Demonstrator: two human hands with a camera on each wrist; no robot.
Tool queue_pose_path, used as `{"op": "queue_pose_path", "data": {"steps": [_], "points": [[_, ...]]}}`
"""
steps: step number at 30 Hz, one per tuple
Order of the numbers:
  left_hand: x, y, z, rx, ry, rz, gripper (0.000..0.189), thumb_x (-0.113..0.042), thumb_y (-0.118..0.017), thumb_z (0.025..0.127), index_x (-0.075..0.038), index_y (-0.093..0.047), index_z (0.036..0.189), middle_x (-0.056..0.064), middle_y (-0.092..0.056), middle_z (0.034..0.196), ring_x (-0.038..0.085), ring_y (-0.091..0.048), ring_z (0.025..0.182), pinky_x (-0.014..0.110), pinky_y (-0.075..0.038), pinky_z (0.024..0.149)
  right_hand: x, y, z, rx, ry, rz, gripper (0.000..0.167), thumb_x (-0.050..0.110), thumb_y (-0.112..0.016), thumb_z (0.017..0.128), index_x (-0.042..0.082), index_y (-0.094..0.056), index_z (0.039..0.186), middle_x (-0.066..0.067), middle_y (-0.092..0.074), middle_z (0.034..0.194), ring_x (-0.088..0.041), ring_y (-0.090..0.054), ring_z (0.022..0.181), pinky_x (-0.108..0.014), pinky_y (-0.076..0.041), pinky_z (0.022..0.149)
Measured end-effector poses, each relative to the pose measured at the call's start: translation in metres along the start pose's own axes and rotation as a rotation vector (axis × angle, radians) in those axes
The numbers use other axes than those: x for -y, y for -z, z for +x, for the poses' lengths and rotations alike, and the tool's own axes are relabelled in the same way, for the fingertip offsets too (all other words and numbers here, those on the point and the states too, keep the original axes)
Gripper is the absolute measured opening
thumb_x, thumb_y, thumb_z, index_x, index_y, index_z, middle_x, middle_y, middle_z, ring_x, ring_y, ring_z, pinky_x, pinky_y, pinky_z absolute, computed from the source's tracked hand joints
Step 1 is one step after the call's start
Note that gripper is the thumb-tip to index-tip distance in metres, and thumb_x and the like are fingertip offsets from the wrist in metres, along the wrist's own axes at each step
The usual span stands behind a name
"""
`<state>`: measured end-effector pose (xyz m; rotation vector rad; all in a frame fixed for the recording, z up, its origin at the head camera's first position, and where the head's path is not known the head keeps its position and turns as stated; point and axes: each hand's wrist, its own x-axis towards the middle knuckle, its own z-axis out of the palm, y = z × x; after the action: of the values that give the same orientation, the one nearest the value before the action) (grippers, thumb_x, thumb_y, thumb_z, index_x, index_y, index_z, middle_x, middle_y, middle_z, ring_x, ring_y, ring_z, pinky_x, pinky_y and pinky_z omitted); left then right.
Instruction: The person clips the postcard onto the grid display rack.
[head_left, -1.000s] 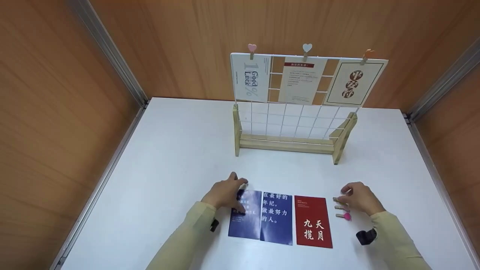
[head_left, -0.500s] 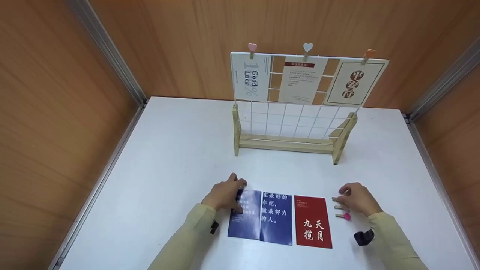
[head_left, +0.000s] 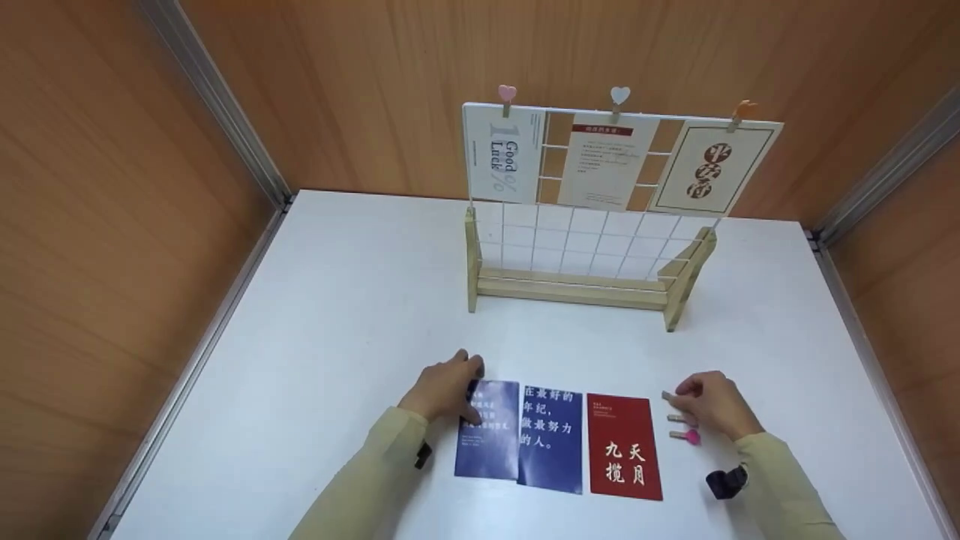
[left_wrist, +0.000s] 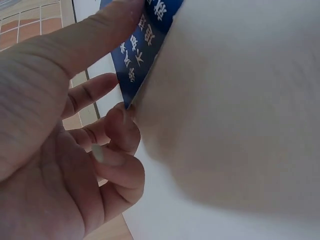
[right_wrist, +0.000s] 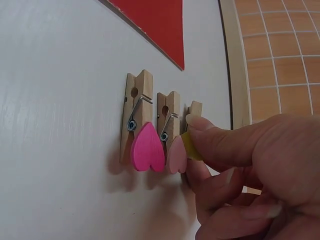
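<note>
My left hand (head_left: 442,386) grips the edge of the leftmost blue card (head_left: 487,442), which is printed with white writing. In the left wrist view the thumb lies over that card (left_wrist: 142,42) and the fingers curl by its edge. On the right, my right hand (head_left: 712,401) pinches a small wooden clothespin (right_wrist: 195,108) with a yellow heart (right_wrist: 191,146) between thumb and fingers. Beside it lie a clothespin with a pale pink heart (right_wrist: 177,155) and one with a bright pink heart (right_wrist: 148,150).
A second blue card (head_left: 551,442) and a red card (head_left: 624,450) lie to the right of the held card. Behind them stands a white wire grid rack (head_left: 574,289) on wooden feet. Three cards hang along its top from heart and orange clips, including a "Good Luck" card (head_left: 504,157).
My left hand has shifted slightly left with the blue card, and a thin gap shows between the two blue cards near the top. My right thumb and fingers have closed on the yellow-heart clothespin.
</note>
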<state>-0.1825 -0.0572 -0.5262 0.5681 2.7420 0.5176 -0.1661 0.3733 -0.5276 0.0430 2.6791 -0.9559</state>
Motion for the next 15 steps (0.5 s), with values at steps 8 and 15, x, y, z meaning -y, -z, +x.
{"op": "queue_pose_path", "data": {"steps": [8,15], "points": [[0.0018,0.0,0.0017,-0.004,-0.015,0.023,0.061,-0.032,-0.095,0.061,-0.009,-0.064,0.107,0.002,-0.055,0.093,0.018,-0.059,0.077,0.037,-0.054,0.072,0.0006,-0.0005,-0.0003,0.029,-0.072,0.044,0.02,0.017,-0.065,0.095,-0.003,-0.068,0.098,-0.005,-0.062,0.08,-0.019,-0.057,0.071,-0.033,-0.045,0.065],[0.0016,0.0039,0.0048,-0.019,-0.037,0.031,0.042,-0.02,-0.091,0.07,-0.008,-0.067,0.102,0.001,-0.057,0.088,0.017,-0.06,0.076,0.035,-0.054,0.071,0.0025,0.0024,0.0008,0.012,-0.068,0.061,0.027,0.02,-0.058,0.1,-0.006,-0.061,0.106,-0.009,-0.061,0.089,-0.022,-0.057,0.081,-0.035,-0.045,0.071]]}}
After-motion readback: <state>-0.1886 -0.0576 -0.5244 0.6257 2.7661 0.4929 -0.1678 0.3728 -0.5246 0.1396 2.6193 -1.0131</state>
